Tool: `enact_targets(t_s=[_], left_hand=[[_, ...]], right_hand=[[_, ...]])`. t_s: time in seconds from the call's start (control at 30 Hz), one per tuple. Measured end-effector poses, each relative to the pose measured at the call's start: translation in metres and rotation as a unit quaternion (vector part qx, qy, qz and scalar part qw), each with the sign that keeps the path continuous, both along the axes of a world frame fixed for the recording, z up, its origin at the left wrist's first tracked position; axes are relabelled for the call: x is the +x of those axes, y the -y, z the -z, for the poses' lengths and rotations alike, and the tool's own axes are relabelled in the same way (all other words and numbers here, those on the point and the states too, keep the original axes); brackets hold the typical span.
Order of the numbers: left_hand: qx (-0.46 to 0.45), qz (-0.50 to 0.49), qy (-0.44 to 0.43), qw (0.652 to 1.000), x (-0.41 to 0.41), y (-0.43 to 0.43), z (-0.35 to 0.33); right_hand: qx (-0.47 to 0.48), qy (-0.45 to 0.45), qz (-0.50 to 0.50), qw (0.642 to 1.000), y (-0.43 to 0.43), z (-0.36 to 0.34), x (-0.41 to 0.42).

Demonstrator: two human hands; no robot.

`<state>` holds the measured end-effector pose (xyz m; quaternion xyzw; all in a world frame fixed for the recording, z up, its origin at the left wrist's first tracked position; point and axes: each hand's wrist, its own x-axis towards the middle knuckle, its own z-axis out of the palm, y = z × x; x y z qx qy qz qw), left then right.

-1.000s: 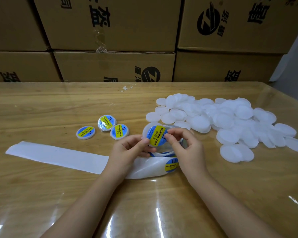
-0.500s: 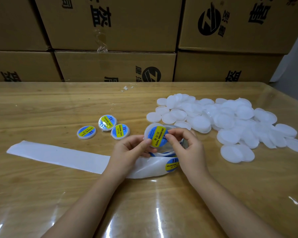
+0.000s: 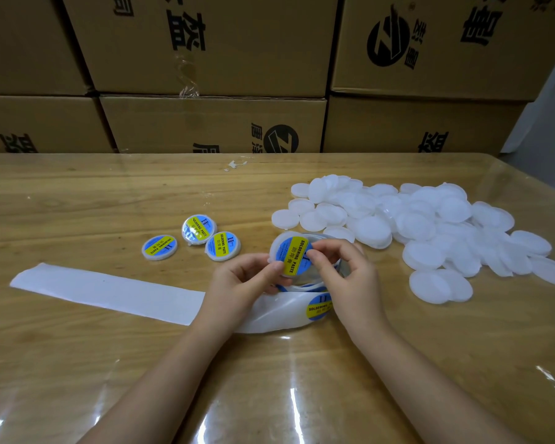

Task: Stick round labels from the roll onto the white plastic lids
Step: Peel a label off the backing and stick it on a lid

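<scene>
The white lid [image 3: 281, 248], held up just above the bench [image 3: 77, 200] near its middle, looks light and thin-walled, best taken by its rim; its blue-and-yellow label [image 3: 293, 256] is thin and tacky and would crease if lifted again. The left hand [image 3: 237, 283] pinches the lid's near edge while the right hand [image 3: 343, 270] presses fingertips on the label. The label roll [image 3: 318, 307] is mostly hidden behind both hands, and the heaped blank lids [image 3: 414, 222] toward the right edge blur together.

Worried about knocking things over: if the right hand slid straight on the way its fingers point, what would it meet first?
Probably the left hand; the right hand points left across the held lid.
</scene>
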<state>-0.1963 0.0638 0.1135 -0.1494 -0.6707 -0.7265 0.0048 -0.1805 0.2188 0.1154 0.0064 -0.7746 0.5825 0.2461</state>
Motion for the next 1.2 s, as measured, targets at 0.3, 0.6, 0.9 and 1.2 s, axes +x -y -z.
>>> enact_targets(t_s=[0.3,0.6,0.9,1.2], left_hand=[[-0.015,-0.022,-0.021,0.999,0.0018,-0.0012,0.0020],[-0.030,-0.033,-0.036,0.998,0.0035,-0.0025,0.0018],[-0.051,-0.027,-0.050,0.997,0.0056,-0.0031,0.0018],[0.024,-0.004,0.008,1.000,0.0002,-0.0006,-0.0011]], right_hand=[[0.029,-0.016,0.016,0.999,0.0003,-0.0007,0.0004],[0.044,-0.032,0.022,0.998,0.0021,-0.0013,0.0011],[0.175,-0.099,0.085,0.976,0.0010,0.0030,-0.0007],[0.147,-0.100,0.092,0.980,-0.0070,0.0013,-0.0034]])
